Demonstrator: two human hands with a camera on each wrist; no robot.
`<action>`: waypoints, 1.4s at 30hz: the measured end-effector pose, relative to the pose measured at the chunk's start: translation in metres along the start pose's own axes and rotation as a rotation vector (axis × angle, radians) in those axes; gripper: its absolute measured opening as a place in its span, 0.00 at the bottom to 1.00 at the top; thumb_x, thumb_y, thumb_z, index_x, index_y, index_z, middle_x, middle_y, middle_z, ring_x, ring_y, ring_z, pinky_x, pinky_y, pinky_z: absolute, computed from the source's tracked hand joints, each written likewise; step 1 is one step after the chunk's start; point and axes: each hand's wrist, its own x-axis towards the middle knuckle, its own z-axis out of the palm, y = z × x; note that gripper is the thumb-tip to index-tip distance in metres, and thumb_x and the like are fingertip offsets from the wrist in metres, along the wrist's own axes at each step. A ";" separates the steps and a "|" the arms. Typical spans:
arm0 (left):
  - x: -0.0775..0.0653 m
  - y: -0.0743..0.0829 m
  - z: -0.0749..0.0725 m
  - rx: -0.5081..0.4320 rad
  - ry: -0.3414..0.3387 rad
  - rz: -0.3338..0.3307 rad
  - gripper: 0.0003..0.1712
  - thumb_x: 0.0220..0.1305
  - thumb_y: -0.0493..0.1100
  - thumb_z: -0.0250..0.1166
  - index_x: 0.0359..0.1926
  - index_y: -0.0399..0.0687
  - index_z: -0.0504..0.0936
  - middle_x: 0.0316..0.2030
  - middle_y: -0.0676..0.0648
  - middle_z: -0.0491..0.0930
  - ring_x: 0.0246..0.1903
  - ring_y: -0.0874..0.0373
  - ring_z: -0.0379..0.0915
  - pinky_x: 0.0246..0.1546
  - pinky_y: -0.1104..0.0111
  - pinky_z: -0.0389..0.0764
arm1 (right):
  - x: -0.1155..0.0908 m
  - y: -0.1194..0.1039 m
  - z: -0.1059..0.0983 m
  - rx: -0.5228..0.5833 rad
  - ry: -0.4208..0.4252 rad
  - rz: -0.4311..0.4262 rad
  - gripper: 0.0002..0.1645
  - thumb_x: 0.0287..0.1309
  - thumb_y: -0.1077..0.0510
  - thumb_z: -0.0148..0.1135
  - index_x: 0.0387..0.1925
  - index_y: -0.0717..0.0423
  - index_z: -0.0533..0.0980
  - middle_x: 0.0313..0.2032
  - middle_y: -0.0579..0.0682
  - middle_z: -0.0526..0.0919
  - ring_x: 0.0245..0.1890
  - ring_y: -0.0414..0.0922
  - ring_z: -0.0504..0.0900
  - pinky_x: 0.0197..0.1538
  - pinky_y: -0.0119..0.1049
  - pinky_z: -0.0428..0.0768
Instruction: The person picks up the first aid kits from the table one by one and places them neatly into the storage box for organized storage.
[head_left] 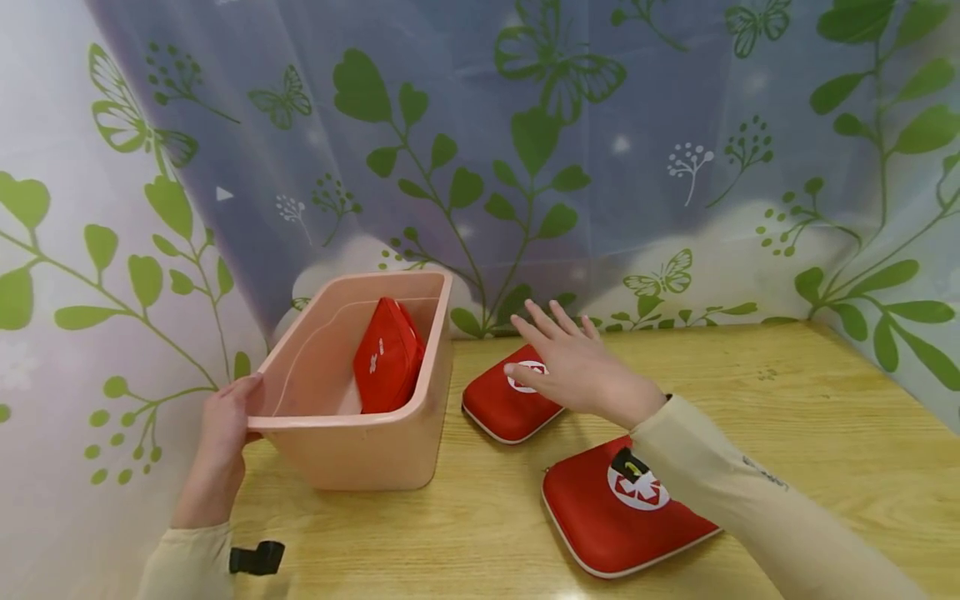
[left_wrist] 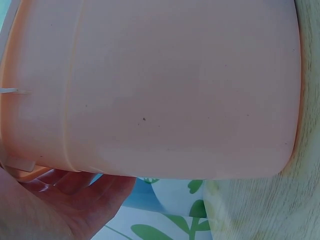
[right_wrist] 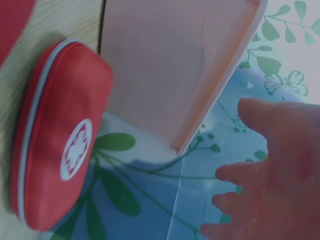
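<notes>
My left hand (head_left: pixel 225 433) grips the front left corner of the pink plastic bin (head_left: pixel 352 454) by its rim. Inside the bin a red pouch (head_left: pixel 386 358) leans against the right wall. My right hand (head_left: pixel 577 367), fingers spread and holding nothing, is over a red first-aid case (head_left: pixel 506 408) with a white emblem, right of the bin. Closer to me lies a second red first-aid case (head_left: pixel 600 517), partly covered by my right forearm. In the right wrist view the hand is apart from the nearby case (right_wrist: pixel 60 140).
The wooden table (head_left: pixel 787 433) carries the bin and both cases. A printed curtain (head_left: pixel 637 200) with leaves and butterflies hangs behind it, and a similar sheet (head_left: pixel 97 275) rises at the left beside the bin.
</notes>
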 end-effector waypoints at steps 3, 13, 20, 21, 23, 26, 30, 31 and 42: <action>0.000 0.000 0.000 -0.004 0.005 0.002 0.12 0.71 0.50 0.55 0.46 0.49 0.79 0.27 0.62 0.76 0.26 0.67 0.76 0.28 0.72 0.79 | -0.011 0.009 -0.001 0.013 0.000 0.006 0.46 0.69 0.33 0.49 0.78 0.47 0.46 0.77 0.50 0.37 0.75 0.56 0.33 0.70 0.62 0.36; 0.002 -0.001 0.000 -0.015 -0.001 -0.003 0.14 0.72 0.50 0.55 0.49 0.48 0.78 0.26 0.63 0.77 0.26 0.67 0.76 0.27 0.72 0.79 | -0.039 0.032 0.003 0.042 0.013 0.018 0.45 0.70 0.34 0.48 0.77 0.51 0.49 0.77 0.53 0.39 0.75 0.59 0.35 0.69 0.65 0.37; 0.001 -0.001 -0.001 -0.032 0.010 0.002 0.11 0.71 0.49 0.56 0.30 0.63 0.79 0.25 0.62 0.77 0.25 0.66 0.76 0.26 0.72 0.79 | -0.056 0.042 0.009 0.066 0.002 0.014 0.46 0.69 0.32 0.46 0.77 0.50 0.49 0.77 0.55 0.41 0.75 0.60 0.39 0.68 0.66 0.40; 0.000 -0.001 -0.001 -0.032 0.010 0.000 0.10 0.71 0.49 0.56 0.31 0.63 0.79 0.25 0.62 0.77 0.25 0.66 0.76 0.26 0.72 0.79 | -0.059 0.044 0.011 0.065 -0.002 0.017 0.46 0.69 0.31 0.45 0.77 0.50 0.49 0.77 0.55 0.42 0.74 0.61 0.40 0.68 0.67 0.41; 0.000 -0.001 0.000 -0.031 0.006 -0.004 0.08 0.71 0.49 0.56 0.34 0.61 0.79 0.26 0.63 0.77 0.26 0.67 0.76 0.27 0.72 0.78 | -0.065 0.047 0.015 0.060 -0.011 0.024 0.47 0.68 0.29 0.43 0.76 0.52 0.51 0.76 0.56 0.44 0.74 0.62 0.42 0.68 0.67 0.43; 0.001 -0.001 0.000 -0.025 0.006 -0.010 0.08 0.71 0.50 0.56 0.40 0.56 0.79 0.26 0.63 0.77 0.26 0.67 0.75 0.27 0.72 0.78 | -0.074 0.050 0.022 0.059 -0.042 0.046 0.50 0.66 0.26 0.42 0.76 0.54 0.53 0.75 0.59 0.48 0.73 0.64 0.45 0.67 0.68 0.48; 0.001 -0.001 0.000 -0.008 0.007 -0.014 0.16 0.72 0.50 0.55 0.52 0.47 0.77 0.26 0.64 0.77 0.28 0.68 0.75 0.28 0.73 0.78 | -0.083 0.053 0.032 0.055 -0.081 0.090 0.49 0.66 0.27 0.45 0.75 0.55 0.55 0.74 0.62 0.52 0.71 0.67 0.49 0.65 0.68 0.53; 0.001 -0.001 0.000 -0.006 0.006 -0.016 0.18 0.72 0.51 0.55 0.54 0.45 0.76 0.26 0.64 0.77 0.28 0.68 0.75 0.29 0.73 0.78 | -0.085 0.053 0.034 0.051 -0.088 0.103 0.49 0.67 0.28 0.46 0.75 0.55 0.55 0.74 0.62 0.52 0.71 0.67 0.50 0.65 0.68 0.54; 0.000 -0.001 -0.001 -0.020 0.010 -0.017 0.10 0.71 0.50 0.55 0.43 0.52 0.79 0.25 0.63 0.78 0.26 0.67 0.75 0.27 0.73 0.78 | -0.105 0.052 0.051 0.033 -0.111 0.202 0.46 0.65 0.28 0.49 0.71 0.54 0.64 0.70 0.62 0.62 0.66 0.67 0.62 0.60 0.65 0.64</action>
